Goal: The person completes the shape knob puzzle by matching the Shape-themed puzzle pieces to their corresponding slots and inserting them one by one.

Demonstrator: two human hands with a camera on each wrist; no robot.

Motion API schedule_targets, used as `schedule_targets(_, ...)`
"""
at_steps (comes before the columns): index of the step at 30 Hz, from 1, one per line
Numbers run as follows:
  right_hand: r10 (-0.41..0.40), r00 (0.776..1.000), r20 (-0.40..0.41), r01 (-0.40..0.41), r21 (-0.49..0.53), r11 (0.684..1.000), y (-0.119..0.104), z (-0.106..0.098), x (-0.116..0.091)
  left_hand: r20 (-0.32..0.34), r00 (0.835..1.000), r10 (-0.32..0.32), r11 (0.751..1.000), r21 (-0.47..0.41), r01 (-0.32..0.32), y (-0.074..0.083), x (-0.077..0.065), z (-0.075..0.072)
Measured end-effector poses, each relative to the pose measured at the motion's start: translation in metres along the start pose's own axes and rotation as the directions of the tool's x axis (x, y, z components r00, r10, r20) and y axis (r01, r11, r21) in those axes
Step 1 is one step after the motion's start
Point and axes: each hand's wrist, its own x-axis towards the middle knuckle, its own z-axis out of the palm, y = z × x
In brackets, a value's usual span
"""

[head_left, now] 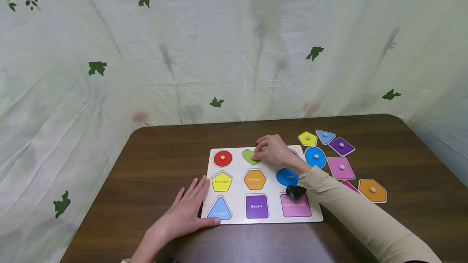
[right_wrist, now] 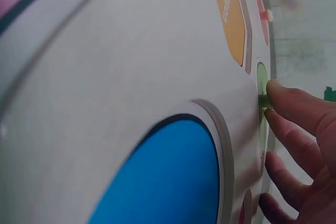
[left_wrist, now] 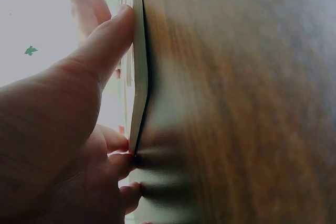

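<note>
A white shape puzzle board [head_left: 237, 192] lies on the table. Its recesses are printed in matching colours, and a red round piece [head_left: 223, 158] with a knob sits in the top left one. At the top middle recess, my right hand [head_left: 274, 149] pinches the knob of a green puzzle piece [right_wrist: 262, 77] between thumb and finger; the piece lies flat in or on the recess, its outline partly covered by the hand. My left hand [head_left: 186, 210] rests at the board's lower left, fingers extended along the left edge and thumb [left_wrist: 113, 32] against the front edge.
Loose knobbed pieces lie right of the board: a yellow pentagon [head_left: 307, 138], blue triangle [head_left: 324, 136], purple square [head_left: 341, 147], blue oval [head_left: 315, 157], pink rectangle [head_left: 341, 168] and orange hexagon [head_left: 373, 191]. A magenta piece [head_left: 350, 186] is partly hidden by the right sleeve. A patterned curtain [head_left: 234, 52] hangs behind.
</note>
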Motion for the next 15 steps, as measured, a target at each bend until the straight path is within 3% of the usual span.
schedule_targets(7, 0.011, 0.998, 0.057, -0.013, 0.038, 0.999, 0.002, -0.009, -0.006, 0.005, 1.000, -0.009, 1.000, 0.003, 0.009, 0.000, 0.001, 0.000)
schedule_targets(15, -0.047, 0.999, 0.016, 0.045, 0.073, 0.996, 0.004, -0.021, -0.017, 0.005, 1.000, -0.014, 1.000, -0.005, 0.014, 0.001, 0.000, -0.001)
